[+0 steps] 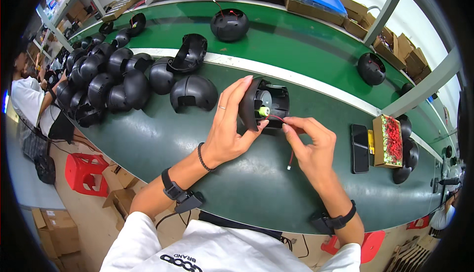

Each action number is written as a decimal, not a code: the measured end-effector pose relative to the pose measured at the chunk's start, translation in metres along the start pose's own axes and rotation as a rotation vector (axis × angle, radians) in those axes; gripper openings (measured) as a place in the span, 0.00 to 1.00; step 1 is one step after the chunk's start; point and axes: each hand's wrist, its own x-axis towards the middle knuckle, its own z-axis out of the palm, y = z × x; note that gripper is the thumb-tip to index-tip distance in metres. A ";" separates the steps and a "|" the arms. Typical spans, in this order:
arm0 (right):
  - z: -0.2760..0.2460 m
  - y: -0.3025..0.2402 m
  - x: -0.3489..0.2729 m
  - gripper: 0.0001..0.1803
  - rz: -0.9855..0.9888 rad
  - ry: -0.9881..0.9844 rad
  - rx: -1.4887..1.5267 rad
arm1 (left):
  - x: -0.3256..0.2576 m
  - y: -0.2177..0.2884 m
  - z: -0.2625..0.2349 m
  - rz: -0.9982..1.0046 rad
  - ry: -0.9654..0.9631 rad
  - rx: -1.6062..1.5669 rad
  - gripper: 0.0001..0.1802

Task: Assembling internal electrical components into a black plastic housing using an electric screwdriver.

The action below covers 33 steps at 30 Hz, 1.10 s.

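Note:
My left hand (228,126) is wrapped round a black rounded plastic housing (248,106), its hollow side turned to the right. Inside sit a grey round part (265,97) and a small light-green battery (264,111), near my left thumb. A thin red wire (276,118) runs from the battery to my right hand (314,146), whose thumb and forefinger pinch it. Below that pinch the wire's end hangs down, tipped with a small white connector (289,167). Left of my left hand, another black shell (193,92) lies on the dark green table (237,183).
Black shells (101,86) are heaped at the left. Beyond a pale rail, several housings, including one black housing (229,26), stand on the green belt (291,40). At right lie a phone (360,148) and a box (380,159) of red-wired batteries. A co-worker (30,94) sits at far left.

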 end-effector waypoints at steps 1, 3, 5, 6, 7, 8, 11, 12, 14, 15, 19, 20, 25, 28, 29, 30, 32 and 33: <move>0.002 -0.003 0.000 0.10 0.035 -0.002 0.047 | 0.000 0.000 -0.001 0.085 0.034 0.076 0.48; 0.008 -0.005 -0.001 0.07 0.040 0.037 0.100 | 0.001 0.006 0.000 0.124 0.068 0.090 0.49; 0.011 -0.011 -0.003 0.06 0.263 0.056 0.318 | -0.001 0.012 -0.001 0.163 0.103 0.109 0.50; 0.013 -0.014 -0.004 0.06 0.259 0.057 0.319 | -0.002 0.016 -0.001 0.179 0.138 0.122 0.50; 0.013 -0.018 -0.005 0.06 0.299 0.061 0.381 | -0.003 0.019 -0.002 0.196 0.174 0.136 0.50; 0.015 -0.021 -0.006 0.06 0.337 0.066 0.442 | -0.006 0.019 -0.002 0.210 0.190 0.145 0.51; 0.021 -0.032 -0.010 0.05 0.363 0.140 0.472 | -0.011 0.026 0.000 0.235 0.222 0.232 0.51; 0.023 -0.033 -0.011 0.05 0.357 0.137 0.476 | -0.012 0.028 -0.001 0.235 0.245 0.237 0.51; 0.027 -0.035 -0.012 0.04 0.142 0.231 0.249 | -0.015 0.034 -0.001 0.224 0.283 0.244 0.51; 0.027 -0.038 -0.010 0.04 0.138 0.228 0.252 | -0.016 0.037 -0.001 0.211 0.317 0.245 0.51; 0.024 -0.052 -0.002 0.05 -0.031 0.278 0.093 | -0.016 0.044 -0.004 0.191 0.354 0.219 0.51; 0.022 -0.054 -0.003 0.05 -0.075 0.265 0.038 | -0.017 0.044 -0.004 0.191 0.371 0.208 0.51; 0.035 -0.065 -0.011 0.05 -0.087 0.246 0.034 | -0.023 0.052 -0.004 0.145 0.418 0.213 0.50; 0.055 -0.072 -0.027 0.07 -0.112 0.195 0.060 | -0.028 0.061 0.004 -0.171 0.555 -0.235 0.46; 0.064 -0.072 -0.035 0.08 -0.148 0.162 0.065 | -0.021 0.071 0.003 -0.242 0.615 -0.406 0.40; 0.071 -0.078 -0.043 0.09 -0.128 0.132 0.084 | -0.024 0.069 0.000 -0.379 0.623 -0.494 0.36; 0.080 -0.089 -0.051 0.09 -0.076 0.068 0.150 | -0.035 0.060 -0.005 -0.587 0.623 -0.635 0.25; 0.085 -0.091 -0.054 0.09 -0.082 0.054 0.163 | -0.043 0.059 -0.009 -0.589 0.638 -0.622 0.25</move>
